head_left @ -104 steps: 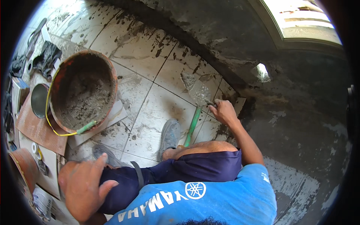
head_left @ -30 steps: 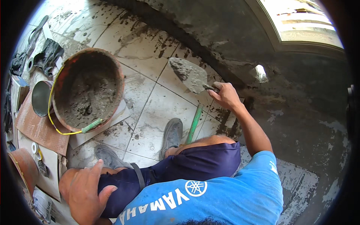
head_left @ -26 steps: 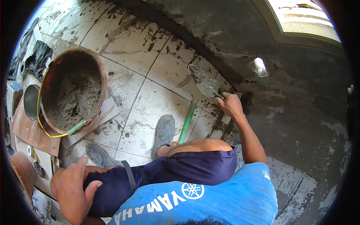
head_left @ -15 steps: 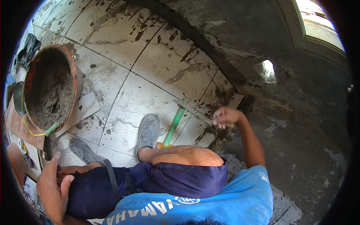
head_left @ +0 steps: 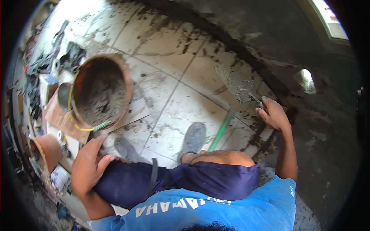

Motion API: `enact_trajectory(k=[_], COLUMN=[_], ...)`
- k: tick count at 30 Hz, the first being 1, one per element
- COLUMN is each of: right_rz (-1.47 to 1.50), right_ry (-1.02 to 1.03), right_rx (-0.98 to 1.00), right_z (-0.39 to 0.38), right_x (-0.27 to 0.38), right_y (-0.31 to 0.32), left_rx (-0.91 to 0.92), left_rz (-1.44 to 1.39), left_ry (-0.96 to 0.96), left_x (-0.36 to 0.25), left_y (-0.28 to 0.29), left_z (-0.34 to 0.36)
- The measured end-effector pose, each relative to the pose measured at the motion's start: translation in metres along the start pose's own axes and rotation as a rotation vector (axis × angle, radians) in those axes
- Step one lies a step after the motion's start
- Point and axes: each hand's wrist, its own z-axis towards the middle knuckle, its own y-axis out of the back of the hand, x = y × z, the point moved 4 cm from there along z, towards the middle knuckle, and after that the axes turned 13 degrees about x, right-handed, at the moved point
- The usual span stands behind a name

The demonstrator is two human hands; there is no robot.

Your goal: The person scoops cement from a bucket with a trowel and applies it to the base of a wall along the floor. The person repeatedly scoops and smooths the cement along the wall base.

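Observation:
My right hand [head_left: 274, 114] is closed round the handle of a trowel [head_left: 239, 85], held out near the foot of the wall. Wet grey mortar covers the face of its blade, which points up and left. My left hand [head_left: 89, 164] rests by my left knee with thumb and fingers apart, holding nothing. Ahead of it stands an orange-rimmed bucket [head_left: 128, 82], partly filled with grey mortar [head_left: 104, 106]. A green stick-like tool [head_left: 220, 131] lies on the tiles beside my right shoe; its near end is hidden by my leg.
White floor tiles [head_left: 169, 115] are spattered with mortar. A dark rough wall [head_left: 320, 142] with a small bright hole [head_left: 307, 81] runs along the right. To the left are a second orange bucket [head_left: 54, 152], a brown board [head_left: 63, 119] and crumpled black plastic [head_left: 73, 56].
The trowel has swung up and away from me with my right hand; its blade, seen edge-on before, now shows its mortared face. The view has shifted left. My left hand stays by the knee.

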Motion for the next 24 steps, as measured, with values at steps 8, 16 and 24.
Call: enact_trajectory(k=[8, 16, 24], right_rz=[0.040, -0.550, -0.354], right_ry=[0.275, 0.345, 0.554], right_rx=[0.160, 0.010, 0.058], right_z=[0.060, 0.104, 0.171], right_x=[0.213, 0.369, 0.426], right_y=[-0.011, 0.021, -0.064], left_rx=[-0.410, -0.727, -0.563], left_rz=[-0.079, -0.361, -0.524], left_ry=[-0.020, -0.016, -0.204], left_x=[0.150, 0.303, 0.316], left_y=[0.039, 0.031, 0.019], left_z=[-0.018, 0.106, 0.155])
